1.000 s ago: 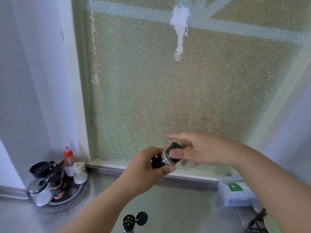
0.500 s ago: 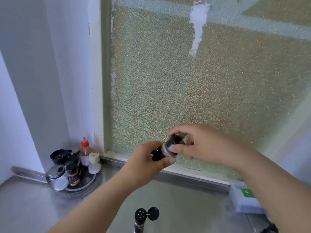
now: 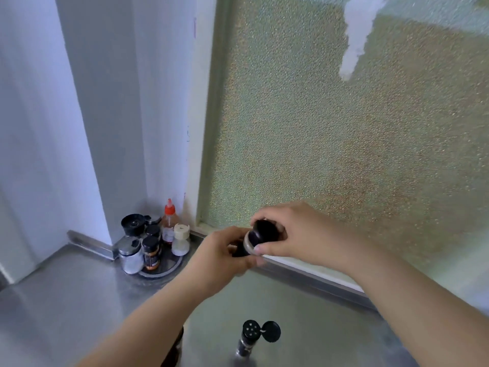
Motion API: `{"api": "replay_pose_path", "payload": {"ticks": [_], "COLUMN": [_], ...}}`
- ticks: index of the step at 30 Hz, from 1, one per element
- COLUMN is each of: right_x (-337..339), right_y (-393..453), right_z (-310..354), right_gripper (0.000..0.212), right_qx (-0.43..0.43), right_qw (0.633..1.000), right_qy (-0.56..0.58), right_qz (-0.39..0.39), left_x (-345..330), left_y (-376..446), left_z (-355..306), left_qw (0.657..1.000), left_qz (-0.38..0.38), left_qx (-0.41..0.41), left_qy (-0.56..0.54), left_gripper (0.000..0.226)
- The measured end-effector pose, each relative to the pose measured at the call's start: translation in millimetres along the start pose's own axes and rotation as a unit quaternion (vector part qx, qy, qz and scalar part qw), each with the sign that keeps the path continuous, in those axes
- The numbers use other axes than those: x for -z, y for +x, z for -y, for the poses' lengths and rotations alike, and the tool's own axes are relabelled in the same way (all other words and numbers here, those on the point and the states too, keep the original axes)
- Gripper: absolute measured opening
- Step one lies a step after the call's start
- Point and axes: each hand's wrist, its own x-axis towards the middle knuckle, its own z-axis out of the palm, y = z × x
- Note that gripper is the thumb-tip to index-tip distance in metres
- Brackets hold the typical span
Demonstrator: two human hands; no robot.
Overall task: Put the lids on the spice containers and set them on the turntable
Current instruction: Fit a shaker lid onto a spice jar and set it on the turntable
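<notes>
Two surfaces filled most of my view: the pebbled frosted-glass window pane [image 3: 344, 141] ahead and the brushed stainless-steel counter [image 3: 66, 308] beneath it. Back in the corner sat the round metal turntable [image 3: 169, 268], carrying a shiny steel-capped shaker [image 3: 129, 256], a black-lidded jar with an orange label [image 3: 151, 252], a red-capped squeeze bottle [image 3: 168, 226], a cream-capped white bottle [image 3: 180, 239] and a wide black round lid [image 3: 132, 224] behind them. My left hand [image 3: 219, 254] was wrapped around the dark small spice container [image 3: 244, 246], held tilted in the air above the counter, well apart from the turntable. My right hand [image 3: 299, 234] pinched the black round screw lid [image 3: 266, 230] sitting on that container's mouth (whether it was fully seated I could not tell). Near the bottom edge stood a black-topped shaker bottle with its flip cap open [image 3: 251, 333], upright on the counter.
</notes>
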Motion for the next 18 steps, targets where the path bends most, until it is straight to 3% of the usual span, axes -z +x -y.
{"api": "replay_pose_path", "payload": {"ticks": [6,12,18], "right_x": [-67,-152,-229], "right_y": [71,152,205], "right_z": [23,28,26], "right_gripper": [0.041,0.038,0.035], "right_qx": [-0.005,-0.026,-0.071], "right_qw": [0.999,0.997,0.993], "right_qy": [0.037,0.07,0.077], "right_qz": [-0.013,0.002,0.046], "left_x": [66,145,199], "left_y": [-11,-45,-73], "left_z": [38,94,131], "left_qw": [0.986,0.953,0.922], "left_qz": [-0.059,-0.171,-0.253], "left_qx": [0.08,0.225,0.276], "left_qy": [0.136,0.106,0.096], "left_gripper": [0.033,0.049,0.031]}}
